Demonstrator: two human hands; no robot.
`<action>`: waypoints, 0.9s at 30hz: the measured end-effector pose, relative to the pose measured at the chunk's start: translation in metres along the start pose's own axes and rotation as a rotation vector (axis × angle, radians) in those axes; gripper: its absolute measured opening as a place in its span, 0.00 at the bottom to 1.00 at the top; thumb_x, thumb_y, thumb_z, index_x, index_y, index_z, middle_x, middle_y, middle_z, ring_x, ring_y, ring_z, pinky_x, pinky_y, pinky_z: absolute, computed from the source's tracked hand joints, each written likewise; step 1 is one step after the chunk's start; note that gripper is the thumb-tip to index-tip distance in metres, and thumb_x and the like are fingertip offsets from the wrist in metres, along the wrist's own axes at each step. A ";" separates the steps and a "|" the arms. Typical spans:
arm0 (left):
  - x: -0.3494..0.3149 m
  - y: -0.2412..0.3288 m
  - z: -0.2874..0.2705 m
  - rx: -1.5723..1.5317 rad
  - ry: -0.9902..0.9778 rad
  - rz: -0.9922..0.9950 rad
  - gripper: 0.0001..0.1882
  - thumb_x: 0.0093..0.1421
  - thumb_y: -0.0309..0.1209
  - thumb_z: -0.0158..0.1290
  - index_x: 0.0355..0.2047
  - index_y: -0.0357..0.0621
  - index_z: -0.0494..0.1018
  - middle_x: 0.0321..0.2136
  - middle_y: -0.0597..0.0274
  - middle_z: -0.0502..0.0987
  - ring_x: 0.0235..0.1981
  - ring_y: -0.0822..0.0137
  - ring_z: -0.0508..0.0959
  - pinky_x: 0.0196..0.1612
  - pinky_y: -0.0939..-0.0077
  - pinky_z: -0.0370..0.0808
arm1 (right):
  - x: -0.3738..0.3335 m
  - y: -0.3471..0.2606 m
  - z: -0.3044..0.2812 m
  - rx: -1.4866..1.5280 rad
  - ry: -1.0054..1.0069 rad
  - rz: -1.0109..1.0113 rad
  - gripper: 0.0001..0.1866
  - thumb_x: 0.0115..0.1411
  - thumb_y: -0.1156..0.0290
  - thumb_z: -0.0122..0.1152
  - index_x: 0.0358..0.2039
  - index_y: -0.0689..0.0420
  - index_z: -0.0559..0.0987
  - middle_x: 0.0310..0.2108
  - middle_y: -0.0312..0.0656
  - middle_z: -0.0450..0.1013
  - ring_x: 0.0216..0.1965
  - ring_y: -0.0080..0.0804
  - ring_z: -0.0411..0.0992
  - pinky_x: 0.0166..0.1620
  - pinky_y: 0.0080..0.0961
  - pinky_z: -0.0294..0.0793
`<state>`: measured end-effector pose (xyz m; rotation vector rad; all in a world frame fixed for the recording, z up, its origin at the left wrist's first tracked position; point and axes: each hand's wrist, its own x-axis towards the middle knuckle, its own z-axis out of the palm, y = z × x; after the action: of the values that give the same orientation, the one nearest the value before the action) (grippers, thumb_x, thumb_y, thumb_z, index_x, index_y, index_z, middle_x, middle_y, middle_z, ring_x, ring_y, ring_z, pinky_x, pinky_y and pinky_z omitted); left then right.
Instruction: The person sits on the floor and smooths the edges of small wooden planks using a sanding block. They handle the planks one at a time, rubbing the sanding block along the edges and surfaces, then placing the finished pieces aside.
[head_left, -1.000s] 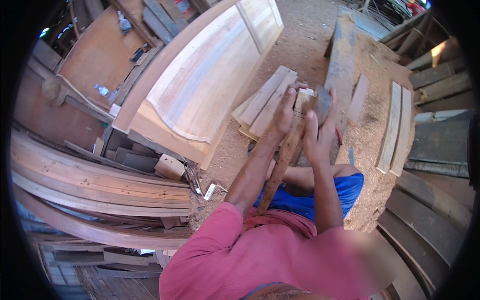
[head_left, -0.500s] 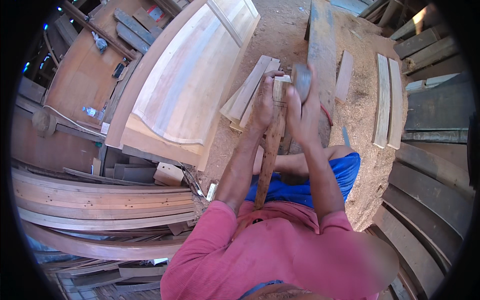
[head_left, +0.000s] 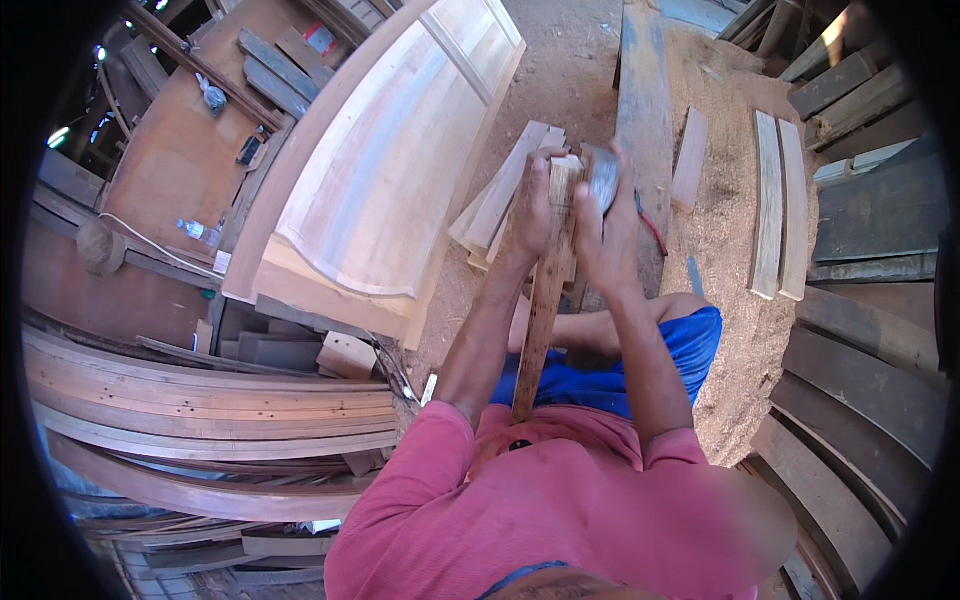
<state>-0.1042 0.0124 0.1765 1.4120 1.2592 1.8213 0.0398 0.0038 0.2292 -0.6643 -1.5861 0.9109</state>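
Note:
A narrow, dark-streaked wooden batten (head_left: 540, 315) stands lengthwise before me, its lower end against my shirt at the waist and its pale sawn end up between my hands. My left hand (head_left: 533, 210) is wrapped round the batten's left side near the top. In my right hand (head_left: 606, 235), on the other side of that end, is a greyish block-like tool with a shiny face (head_left: 603, 180). Motion blur and my fingers hide its exact kind. The tool is close beside the batten; whether they touch I cannot tell.
Left of me lies a large pale panel (head_left: 365, 190) with a curved edge. Short boards (head_left: 505, 185) are piled beside my left hand. A long worn plank (head_left: 643, 95) runs ahead. Two loose strips (head_left: 767, 205) and a blue blade-like piece (head_left: 695, 275) lie on sawdust at right.
The tool in my right hand has tilted and now shows a shinier face nearer the batten. My left hand keeps its grip. The whole view has shifted slightly.

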 end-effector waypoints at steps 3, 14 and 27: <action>-0.006 0.040 0.012 -0.286 -0.119 -0.159 0.28 0.81 0.51 0.27 0.61 0.45 0.68 0.51 0.57 0.76 0.51 0.66 0.76 0.57 0.68 0.73 | 0.062 0.000 -0.011 -0.184 0.028 -0.005 0.37 0.71 0.63 0.56 0.72 0.72 0.57 0.68 0.66 0.63 0.72 0.54 0.61 0.71 0.41 0.60; -0.002 0.009 -0.002 -0.352 -0.131 -0.181 0.32 0.80 0.56 0.29 0.65 0.48 0.68 0.47 0.63 0.78 0.49 0.70 0.76 0.54 0.71 0.74 | 0.031 0.004 -0.067 0.227 -0.027 0.164 0.39 0.69 0.64 0.55 0.76 0.63 0.56 0.72 0.57 0.60 0.74 0.46 0.56 0.76 0.37 0.52; -0.003 0.000 0.017 -0.194 -0.086 -0.093 0.29 0.81 0.51 0.28 0.63 0.43 0.68 0.49 0.58 0.76 0.48 0.67 0.76 0.54 0.71 0.74 | -0.036 0.023 -0.012 -0.030 0.008 -0.013 0.39 0.68 0.66 0.56 0.73 0.69 0.53 0.68 0.65 0.61 0.70 0.54 0.62 0.72 0.42 0.58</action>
<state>-0.0868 0.0157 0.1757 1.2899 1.0571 1.7497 0.0578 -0.0104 0.1919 -0.6771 -1.5979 0.8753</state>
